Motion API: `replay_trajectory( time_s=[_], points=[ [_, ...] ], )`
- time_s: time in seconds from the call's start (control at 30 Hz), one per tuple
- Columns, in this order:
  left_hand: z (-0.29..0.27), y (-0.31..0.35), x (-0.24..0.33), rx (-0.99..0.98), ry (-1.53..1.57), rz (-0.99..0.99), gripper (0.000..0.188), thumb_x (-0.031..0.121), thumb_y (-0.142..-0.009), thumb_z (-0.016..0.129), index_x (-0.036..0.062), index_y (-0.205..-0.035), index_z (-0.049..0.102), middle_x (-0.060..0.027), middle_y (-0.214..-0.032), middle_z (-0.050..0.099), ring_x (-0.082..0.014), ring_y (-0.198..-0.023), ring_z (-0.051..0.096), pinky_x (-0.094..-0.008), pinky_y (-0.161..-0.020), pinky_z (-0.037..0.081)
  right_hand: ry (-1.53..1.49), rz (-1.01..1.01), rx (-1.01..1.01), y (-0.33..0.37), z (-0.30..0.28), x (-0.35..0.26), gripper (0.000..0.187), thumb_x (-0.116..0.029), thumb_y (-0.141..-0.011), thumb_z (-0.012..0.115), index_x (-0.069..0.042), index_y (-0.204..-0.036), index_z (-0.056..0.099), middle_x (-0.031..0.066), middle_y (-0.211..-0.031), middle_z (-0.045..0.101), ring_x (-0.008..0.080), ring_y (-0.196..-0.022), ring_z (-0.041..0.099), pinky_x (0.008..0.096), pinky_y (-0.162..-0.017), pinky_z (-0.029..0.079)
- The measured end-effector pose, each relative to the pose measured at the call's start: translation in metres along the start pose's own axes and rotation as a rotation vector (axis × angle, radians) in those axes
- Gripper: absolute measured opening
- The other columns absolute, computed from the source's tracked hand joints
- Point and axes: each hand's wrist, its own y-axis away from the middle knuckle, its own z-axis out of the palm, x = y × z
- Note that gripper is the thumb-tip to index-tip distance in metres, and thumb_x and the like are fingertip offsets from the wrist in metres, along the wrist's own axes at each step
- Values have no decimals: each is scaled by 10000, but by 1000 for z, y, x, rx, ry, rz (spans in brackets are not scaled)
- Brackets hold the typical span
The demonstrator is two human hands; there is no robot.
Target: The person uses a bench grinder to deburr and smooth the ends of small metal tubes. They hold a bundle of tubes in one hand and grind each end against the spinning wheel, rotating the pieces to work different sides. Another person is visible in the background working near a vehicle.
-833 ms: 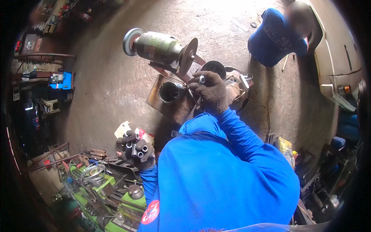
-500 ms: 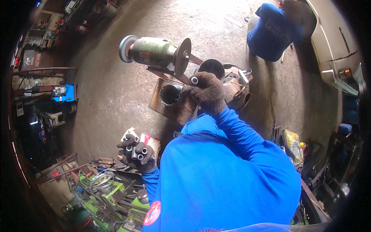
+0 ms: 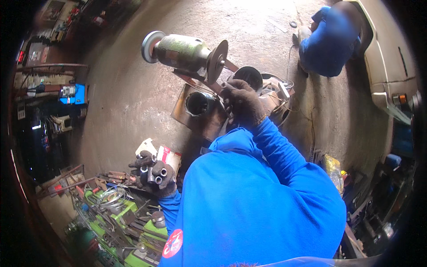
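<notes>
My left hand (image 3: 155, 177), in a dark knitted glove, is closed around several short metal tubes (image 3: 151, 174), their open ends showing. My right hand (image 3: 243, 103), gloved alike, is held out with curled fingers; what they hold is hidden. It is near the lower edge of the wheel (image 3: 217, 61) on a green bench grinder (image 3: 183, 50). A second, pale wheel (image 3: 151, 46) is on the grinder's left end. Below the grinder, left of my right hand, an open round metal pipe (image 3: 199, 104) stands on a rusty plate (image 3: 183, 116).
Beyond my right hand are a dark round can (image 3: 249, 79) and a rusty rounded housing (image 3: 281, 116) with a cable. A co-worker in blue (image 3: 328, 46) crouches beside a pale vehicle (image 3: 387, 58). Green machinery (image 3: 120, 224) and an opened carton (image 3: 168, 155) lie near my left arm.
My right hand has turned, and the small metal tube that showed at its fingers is out of sight. My left hand still holds its tubes. The co-worker has shifted posture.
</notes>
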Motion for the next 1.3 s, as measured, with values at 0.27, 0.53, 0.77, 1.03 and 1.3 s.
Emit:
replay_trajectory(
  time_s=[0.27, 0.53, 0.77, 1.03, 1.3],
  points=[
    [28, -14, -27, 76, 47, 42, 570, 390, -952, 786, 228, -1466, 601, 21, -1306, 712, -214, -1026, 674, -354, -542, 624, -419, -92, -428, -15, -21, 27, 237, -96, -1033, 674, 29, -1234, 649, 130, -1094, 703, 189, -1011, 683, 303, -884, 584],
    [26, -16, -30, 8, -87, 102, 705, 458, -1013, 717, 66, -1552, 487, -100, -1449, 637, -283, -1063, 706, -368, -554, 629, -310, -154, -387, -25, -26, 33, 313, -71, -988, 698, 24, -1281, 642, 131, -1110, 699, 179, -982, 695, 297, -874, 601],
    [11, -13, -15, -24, -177, 53, 618, 409, -972, 759, 185, -1508, 549, -13, -1334, 687, -245, -1075, 691, -404, -629, 627, -299, -55, -146, -29, -17, 28, 367, -115, -1033, 698, 23, -1357, 592, 103, -1061, 693, 153, -886, 682, 285, -769, 603],
    [14, -11, -17, 91, 66, -17, 716, 376, -949, 796, 69, -1525, 500, 100, -1329, 713, -251, -1103, 700, -418, -658, 621, -203, -53, 4, -56, -23, 41, 379, -190, -1026, 779, -10, -1327, 636, 61, -989, 716, 112, -801, 663, 275, -672, 554],
    [19, -20, -26, -4, 23, -76, 756, 393, -957, 798, 95, -1568, 465, 136, -1390, 679, -220, -1070, 643, -428, -710, 604, 453, -517, 151, -52, -9, 42, 331, -114, -921, 846, 2, -1210, 732, 120, -1088, 789, 167, -928, 740, 298, -819, 605]
  ],
)
